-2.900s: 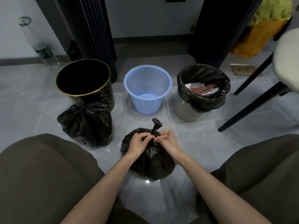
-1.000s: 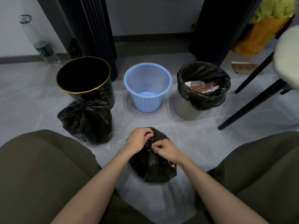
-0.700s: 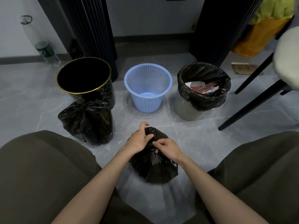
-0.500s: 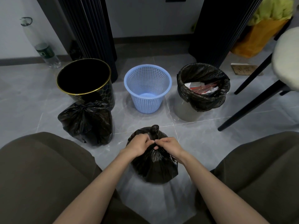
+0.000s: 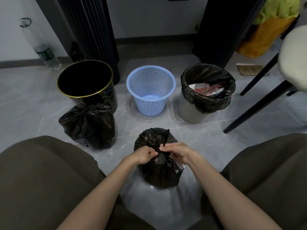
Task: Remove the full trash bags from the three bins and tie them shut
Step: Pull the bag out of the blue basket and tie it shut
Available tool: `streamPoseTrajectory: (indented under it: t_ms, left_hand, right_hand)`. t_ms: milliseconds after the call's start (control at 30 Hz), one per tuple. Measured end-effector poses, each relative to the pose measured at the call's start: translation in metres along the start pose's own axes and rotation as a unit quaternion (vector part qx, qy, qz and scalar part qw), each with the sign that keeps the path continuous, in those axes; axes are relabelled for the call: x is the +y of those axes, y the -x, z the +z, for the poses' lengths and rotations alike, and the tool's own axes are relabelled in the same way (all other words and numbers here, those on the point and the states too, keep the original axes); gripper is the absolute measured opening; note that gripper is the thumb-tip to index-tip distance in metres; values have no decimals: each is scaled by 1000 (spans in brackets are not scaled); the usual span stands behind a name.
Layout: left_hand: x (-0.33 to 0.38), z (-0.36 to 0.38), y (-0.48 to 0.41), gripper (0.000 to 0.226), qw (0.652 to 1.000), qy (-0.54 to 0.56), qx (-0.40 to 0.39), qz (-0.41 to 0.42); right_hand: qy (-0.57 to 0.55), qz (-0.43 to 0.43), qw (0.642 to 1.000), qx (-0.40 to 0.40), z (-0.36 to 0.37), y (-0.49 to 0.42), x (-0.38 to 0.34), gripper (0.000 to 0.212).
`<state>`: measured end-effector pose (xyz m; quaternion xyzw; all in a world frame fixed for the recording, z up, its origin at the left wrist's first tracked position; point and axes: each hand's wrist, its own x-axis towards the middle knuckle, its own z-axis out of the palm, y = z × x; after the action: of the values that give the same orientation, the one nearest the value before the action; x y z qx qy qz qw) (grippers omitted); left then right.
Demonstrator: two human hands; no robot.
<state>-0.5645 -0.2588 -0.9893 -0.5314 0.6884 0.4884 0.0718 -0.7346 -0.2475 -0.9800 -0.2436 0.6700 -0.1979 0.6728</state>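
With both our left hand (image 5: 146, 154) and right hand (image 5: 177, 151) pinching the second bag (image 5: 159, 171) at its neck, one tied bag (image 5: 88, 125) sits to our left, and the lined bin (image 5: 207, 90) beyond our right remains.

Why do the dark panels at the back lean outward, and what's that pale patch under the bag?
Head view: the wide-angle lens splays the dark panels outward; the pale patch is likely light glaring off the glossy floor beneath the bag.

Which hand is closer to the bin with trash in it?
Right. Both pinch the trash bag neck: right hand on the side facing the lined bin, left hand on the far side.
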Motion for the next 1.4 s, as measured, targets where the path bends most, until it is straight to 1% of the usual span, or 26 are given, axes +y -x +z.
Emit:
streamPoseTrajectory:
  t_ms: [100, 167, 233, 300, 333, 367, 400, 467, 500, 533, 633, 700, 767, 800, 867, 900, 1000, 1067, 1100, 1167, 1200, 1300, 1333, 1400]
  left_hand:
    - [-2, -1, -1, 38, 1000, -19, -8, 0]
    - [-3, -2, 0, 40, 999, -40, -18, 2]
    - [-2, -3, 1, 39, 997, -65, -36, -1]
    - [0, -9, 3, 38, 996, -75, -39, -8]
    - [1, -13, 3, 38, 997, -68, -19, -9]
    - [1, -17, 2, 37, 998, -54, 19, -4]
    - [0, -22, 1, 33, 996, -47, 76, 7]
    - [0, -28, -1, 23, 976, -73, 200, 43]
    - [1, -30, -2, 22, 966, -93, 233, 67]
    - [3, -31, -3, 30, 960, -111, 238, 93]
    - [10, -33, -2, 64, 958, -173, 177, 143]
    - [10, -30, -3, 73, 955, -211, 138, 159]
    - [6, -24, -4, 70, 955, -221, 109, 162]
    - [5, -22, -4, 66, 960, -210, 103, 154]
    - [5, -21, -4, 55, 966, -184, 114, 142]
    - [6, -22, -4, 51, 965, -182, 124, 140]
    - [9, -23, -1, 39, 960, -185, 157, 140]
    - [8, -21, 1, 32, 962, -155, 179, 136]
    - [8, -21, 2, 30, 966, -131, 185, 127]
    - [7, -19, 3, 28, 976, -59, 188, 90]
    - [7, -17, 3, 28, 980, -16, 185, 66]
    - [10, -14, 3, 29, 979, 104, 174, 4]
    - [10, -13, 1, 30, 978, 118, 174, -5]
    - [6, -9, -3, 33, 979, 104, 175, -8]
  right_hand:
    - [-5, -63, 998, 23, 2, 0, 1, 26]
    - [0, -104, 994, 34, 3, 2, 1, 23]
    - [52, -141, 987, 57, 3, 3, 0, 20]
    - [134, -174, 972, 88, 1, 4, -4, 19]
    - [177, -191, 961, 99, 0, 5, -6, 19]
    - [216, -211, 947, 107, -1, 5, -6, 17]
    - [250, -234, 933, 110, -1, 6, -6, 15]
    - [315, -281, 900, 109, 0, 8, -5, 11]
    - [347, -300, 881, 112, 0, 10, -5, 13]
    - [379, -315, 862, 117, 1, 11, -4, 15]
    - [452, -375, 798, 138, 2, 13, 0, 20]
    - [469, -469, 733, 151, 3, 15, 6, 22]
    - [462, -559, 668, 167, 2, 17, 12, 20]
    - [464, -586, 642, 175, 2, 17, 14, 18]
    - [468, -611, 608, 195, 2, 16, 15, 20]
    - [464, -616, 601, 210, 2, 16, 14, 21]
    - [442, -621, 600, 242, 5, 15, 11, 20]
    - [420, -620, 616, 244, 8, 14, 11, 18]
    - [403, -618, 631, 241, 10, 12, 11, 17]
    - [352, -606, 672, 240, 11, 8, 14, 18]
    - [315, -594, 698, 247, 13, 5, 16, 22]
    - [191, -535, 778, 269, 17, 2, 21, 40]
    - [158, -515, 798, 269, 19, 2, 22, 42]
    - [113, -485, 828, 256, 21, 5, 23, 41]
